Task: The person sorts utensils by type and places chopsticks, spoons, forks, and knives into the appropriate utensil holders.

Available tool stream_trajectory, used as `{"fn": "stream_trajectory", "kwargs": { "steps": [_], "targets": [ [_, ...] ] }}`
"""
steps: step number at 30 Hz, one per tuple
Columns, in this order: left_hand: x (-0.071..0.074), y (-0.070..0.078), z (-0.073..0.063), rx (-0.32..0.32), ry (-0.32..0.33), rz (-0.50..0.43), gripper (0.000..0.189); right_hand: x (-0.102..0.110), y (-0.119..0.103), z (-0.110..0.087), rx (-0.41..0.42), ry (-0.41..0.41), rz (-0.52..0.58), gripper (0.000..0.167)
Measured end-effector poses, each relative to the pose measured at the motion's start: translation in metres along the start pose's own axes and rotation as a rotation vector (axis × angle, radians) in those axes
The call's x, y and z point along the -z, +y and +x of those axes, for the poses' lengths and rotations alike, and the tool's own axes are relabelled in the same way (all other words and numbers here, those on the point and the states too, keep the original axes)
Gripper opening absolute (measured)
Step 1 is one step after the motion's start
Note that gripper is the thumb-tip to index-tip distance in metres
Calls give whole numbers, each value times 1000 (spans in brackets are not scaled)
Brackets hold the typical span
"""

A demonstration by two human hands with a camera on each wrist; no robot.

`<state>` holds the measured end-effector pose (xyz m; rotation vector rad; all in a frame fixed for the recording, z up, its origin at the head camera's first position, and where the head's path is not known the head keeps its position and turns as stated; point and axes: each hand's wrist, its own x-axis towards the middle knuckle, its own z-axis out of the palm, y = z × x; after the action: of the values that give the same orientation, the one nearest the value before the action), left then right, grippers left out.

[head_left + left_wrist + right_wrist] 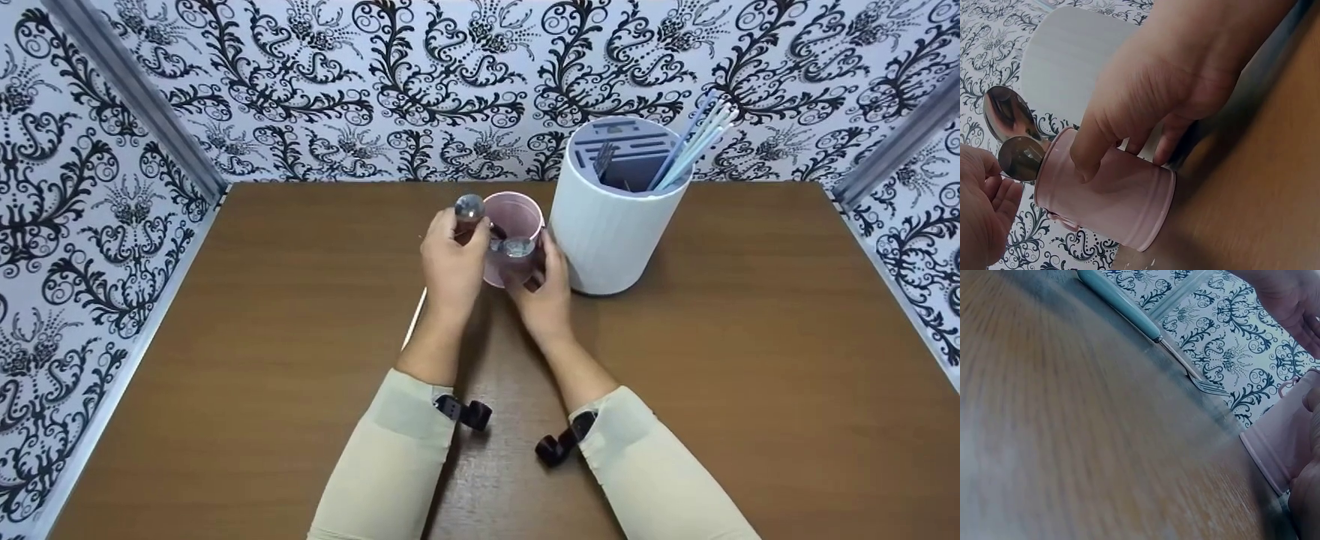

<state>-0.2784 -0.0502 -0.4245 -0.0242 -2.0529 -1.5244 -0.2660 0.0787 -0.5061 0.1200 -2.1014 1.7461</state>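
Note:
My right hand (546, 296) grips the pink cup (1106, 197) by its side, thumb and fingers around the wall. Two metal spoons stand bowl-up at the cup's mouth. The larger bowl (1009, 112) leans out behind the smaller one (1020, 158) in the left wrist view. My left hand (454, 262) is at the cup's left side, thumb and fingers pinching a spoon (469, 206) close by its bowl. The spoons' lower parts are hidden inside the cup. Beside my left forearm, a fork (1134, 315) with a pale blue-green handle lies on the table.
A white ribbed utensil holder (611, 240) stands just right of the cup. Forks (604, 159) and several pale blue handles (690, 154) stick up from its slotted top. Patterned walls (465, 82) border the brown wooden table (765, 352) at the back and sides.

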Motion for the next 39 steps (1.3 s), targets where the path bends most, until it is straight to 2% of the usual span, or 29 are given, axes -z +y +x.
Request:
{"fn": "stream_trajectory", "kwargs": {
  "steps": [6, 11, 19, 22, 28, 35, 39],
  "targets": [
    [-1, -2, -2, 17, -11, 26, 14, 0, 0, 0, -11, 12, -16, 81],
    [-1, -2, -2, 42, -31, 45, 16, 0, 1, 2, -16, 30, -74, 77],
    [-1, -2, -2, 72, -47, 80, 18, 0, 5, 2, 93, 68, -209, 71],
    [-2, -3, -4, 72, -50, 58, 18, -1, 6, 2, 113, 79, -234, 70],
    [0, -5, -5, 82, -49, 40, 17, -2, 6, 1, 127, 87, -246, 69],
    [2, -8, -7, 81, -41, 33, 17, -1, 4, 1, 106, 84, -214, 69],
    [4, -5, -6, 71, -59, 47, 16, -1, 5, 1, 110, 79, -208, 68]
  ]
}}
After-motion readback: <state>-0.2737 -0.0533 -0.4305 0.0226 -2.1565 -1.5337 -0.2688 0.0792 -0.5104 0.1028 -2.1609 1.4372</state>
